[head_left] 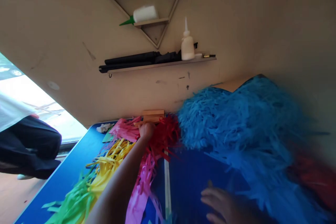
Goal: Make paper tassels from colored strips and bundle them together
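My left hand (147, 130) reaches to the back of the blue table, at brown cardboard pieces (153, 114) and beside a bunch of red fringed paper (166, 131). Its fingers are hidden, so I cannot tell whether it grips anything. Around that arm lie strips of pink paper (124, 129), yellow paper (105, 168), green paper (76, 199) and magenta paper (143, 189). Low in the view, my right hand (217, 201) is slightly blurred above the table, fingers apart and nothing seen in it. A large blue fringed paper piece (236, 122) lies to its right.
A narrow wall shelf (157, 66) carries dark rod-like items and a glue bottle (187, 46). Higher up, a white bottle with a green tip (145, 14) lies on a triangular shelf. A person in dark trousers (28, 147) is left of the blue table (70, 162).
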`<action>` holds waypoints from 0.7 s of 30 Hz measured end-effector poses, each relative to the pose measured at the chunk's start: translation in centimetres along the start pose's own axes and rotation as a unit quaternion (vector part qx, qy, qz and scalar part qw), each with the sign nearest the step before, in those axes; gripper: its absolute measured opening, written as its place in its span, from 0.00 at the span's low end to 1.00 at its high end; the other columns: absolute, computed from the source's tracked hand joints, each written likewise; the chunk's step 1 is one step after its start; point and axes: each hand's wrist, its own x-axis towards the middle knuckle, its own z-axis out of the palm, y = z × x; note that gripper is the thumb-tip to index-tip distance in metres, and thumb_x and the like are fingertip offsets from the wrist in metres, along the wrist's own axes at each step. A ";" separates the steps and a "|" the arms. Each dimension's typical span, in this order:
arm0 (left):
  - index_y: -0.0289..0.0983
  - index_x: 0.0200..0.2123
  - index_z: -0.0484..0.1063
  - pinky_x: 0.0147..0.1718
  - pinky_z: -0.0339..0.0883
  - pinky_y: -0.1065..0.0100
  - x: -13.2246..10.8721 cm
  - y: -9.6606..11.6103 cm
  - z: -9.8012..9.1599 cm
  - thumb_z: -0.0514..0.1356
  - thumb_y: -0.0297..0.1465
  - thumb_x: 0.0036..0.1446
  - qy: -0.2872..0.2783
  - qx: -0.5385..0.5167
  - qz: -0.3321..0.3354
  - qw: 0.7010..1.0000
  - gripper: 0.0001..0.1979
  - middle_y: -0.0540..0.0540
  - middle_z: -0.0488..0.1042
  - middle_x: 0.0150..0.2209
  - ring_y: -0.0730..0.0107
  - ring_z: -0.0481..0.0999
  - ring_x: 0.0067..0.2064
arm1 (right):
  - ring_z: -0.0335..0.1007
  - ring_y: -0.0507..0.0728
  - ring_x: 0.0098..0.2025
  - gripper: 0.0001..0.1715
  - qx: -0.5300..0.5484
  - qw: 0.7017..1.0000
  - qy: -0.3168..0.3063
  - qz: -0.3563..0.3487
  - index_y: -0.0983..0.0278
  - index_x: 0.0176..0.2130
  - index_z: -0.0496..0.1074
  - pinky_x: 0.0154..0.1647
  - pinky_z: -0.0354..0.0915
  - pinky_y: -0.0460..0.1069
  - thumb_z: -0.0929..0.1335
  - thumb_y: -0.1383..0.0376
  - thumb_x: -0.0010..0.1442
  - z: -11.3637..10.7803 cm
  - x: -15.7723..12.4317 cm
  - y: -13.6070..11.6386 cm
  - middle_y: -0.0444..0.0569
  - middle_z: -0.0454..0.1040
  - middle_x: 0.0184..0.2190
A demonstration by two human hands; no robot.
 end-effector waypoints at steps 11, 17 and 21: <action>0.37 0.53 0.69 0.50 0.70 0.51 -0.9 -0.7 -0.9 0.59 0.37 0.63 0.081 0.024 0.121 0.989 0.17 0.41 0.71 0.54 0.59 0.74 0.52 | 0.74 0.60 0.50 0.20 0.042 0.998 -0.035 -0.037 0.61 0.50 0.76 0.56 0.66 0.49 0.71 0.66 0.56 2.1 1.6 0.9 0.51 0.78 0.50; 0.36 0.51 0.70 0.48 0.71 0.52 -0.9 -1.0 -2.9 0.59 0.37 0.63 0.111 -0.059 0.068 0.990 0.16 0.42 0.73 0.52 0.60 0.75 0.50 | 0.74 0.60 0.49 0.20 0.047 0.998 -0.028 -0.029 0.60 0.50 0.76 0.56 0.64 0.50 0.72 0.65 0.57 1.2 1.8 -0.6 0.50 0.78 0.49; 0.36 0.51 0.71 0.46 0.73 0.54 -0.8 -1.0 -4.5 0.60 0.37 0.63 0.123 -0.143 0.005 0.982 0.16 0.42 0.73 0.51 0.61 0.75 0.48 | 0.73 0.60 0.50 0.20 0.046 0.998 -0.024 -0.036 0.60 0.51 0.75 0.56 0.63 0.50 0.72 0.65 0.57 2.1 2.0 -0.8 0.50 0.78 0.49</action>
